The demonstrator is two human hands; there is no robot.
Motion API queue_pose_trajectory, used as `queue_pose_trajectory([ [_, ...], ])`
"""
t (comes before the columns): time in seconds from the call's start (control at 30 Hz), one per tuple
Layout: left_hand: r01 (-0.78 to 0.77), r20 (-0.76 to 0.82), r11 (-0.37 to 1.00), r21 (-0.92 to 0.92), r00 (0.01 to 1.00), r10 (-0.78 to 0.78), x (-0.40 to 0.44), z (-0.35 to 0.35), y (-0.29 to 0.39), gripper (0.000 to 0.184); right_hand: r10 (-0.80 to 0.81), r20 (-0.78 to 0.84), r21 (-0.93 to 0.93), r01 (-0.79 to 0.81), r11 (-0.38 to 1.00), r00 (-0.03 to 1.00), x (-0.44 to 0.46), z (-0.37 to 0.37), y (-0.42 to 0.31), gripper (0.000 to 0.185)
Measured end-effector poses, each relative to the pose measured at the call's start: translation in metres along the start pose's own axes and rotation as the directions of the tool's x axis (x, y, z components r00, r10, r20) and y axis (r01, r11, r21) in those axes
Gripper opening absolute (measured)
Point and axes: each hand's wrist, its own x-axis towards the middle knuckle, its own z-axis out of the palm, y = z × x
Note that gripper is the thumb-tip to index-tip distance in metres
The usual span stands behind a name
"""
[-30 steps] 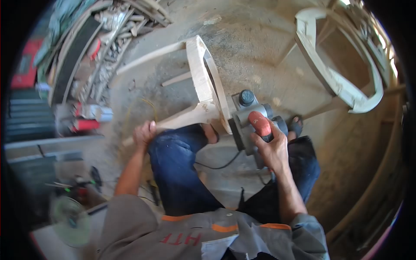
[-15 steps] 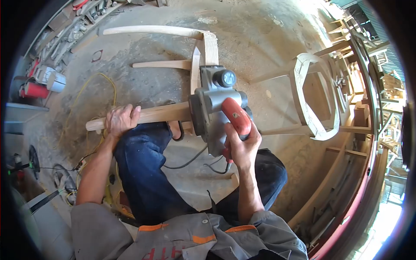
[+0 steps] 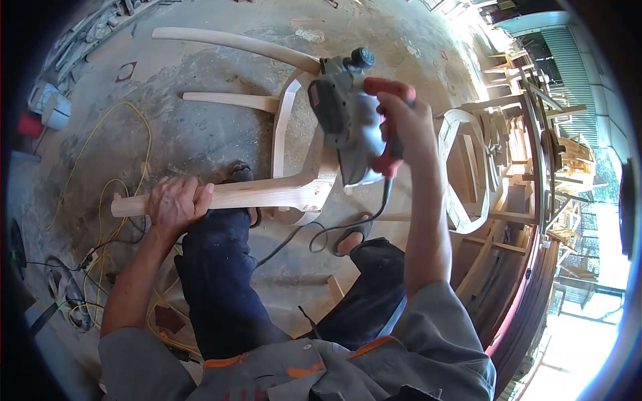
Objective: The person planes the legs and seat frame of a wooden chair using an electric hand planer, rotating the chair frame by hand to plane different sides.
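My left hand [image 3: 177, 204] is wrapped round the end of a pale wooden chair leg [image 3: 261, 194], part of a chair frame lying on its side. My right hand [image 3: 404, 127] grips the red handle of a grey belt sander [image 3: 361, 127], its front knob pointing away from me. The sander sits along the frame's far-right wooden rail and hides much of it. Two other legs [image 3: 231, 100] of the frame stretch to the left, joined by a curved piece [image 3: 284, 123]. My left knee is just under the held leg.
A second wooden frame [image 3: 461, 217] stands on the right, near stacked wooden parts [image 3: 508, 200]. The sander's dark cord [image 3: 321, 230] hangs between my feet. A yellow cable [image 3: 144, 127] runs over the concrete floor at left. Buckets [image 3: 53, 110] stand at far left.
My right hand has moved the belt sander away from me and turned it, from the near joint to the far part of the rail. My left hand still holds the leg.
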Motion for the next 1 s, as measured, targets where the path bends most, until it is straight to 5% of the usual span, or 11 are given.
queue_pose_trajectory([
  [0.63, 0.023, -0.106, 0.986, 0.168, 0.994, -0.005, 0.000, 0.015, -0.003, 0.037, 0.134, 0.381, -0.045, -0.127, 0.991, 0.915, 0.183, 0.010, -0.024, 0.025],
  [0.77, 0.093, -0.068, 0.960, 0.265, 0.995, -0.078, -0.003, 0.016, 0.005, 0.038, 0.140, 0.308, -0.033, -0.137, 0.990, 0.941, 0.191, -0.003, 0.014, 0.022],
  [0.83, 0.076, -0.097, 0.965, 0.252, 0.994, -0.053, -0.003, 0.018, 0.004, 0.040, 0.005, 0.276, 0.038, -0.016, 0.999, 0.961, 0.168, -0.001, 0.007, 0.023],
  [0.9, 0.077, -0.032, 0.966, 0.246, 0.997, -0.071, -0.002, 0.019, 0.001, 0.041, 0.043, 0.138, 0.182, -0.068, 0.981, 0.990, 0.139, 0.008, 0.004, 0.025],
  [1.0, 0.051, -0.070, 0.978, 0.201, 0.997, -0.038, -0.001, 0.015, 0.002, 0.042, 0.085, 0.072, 0.104, -0.092, 0.990, 0.994, 0.121, 0.009, 0.000, 0.030],
])
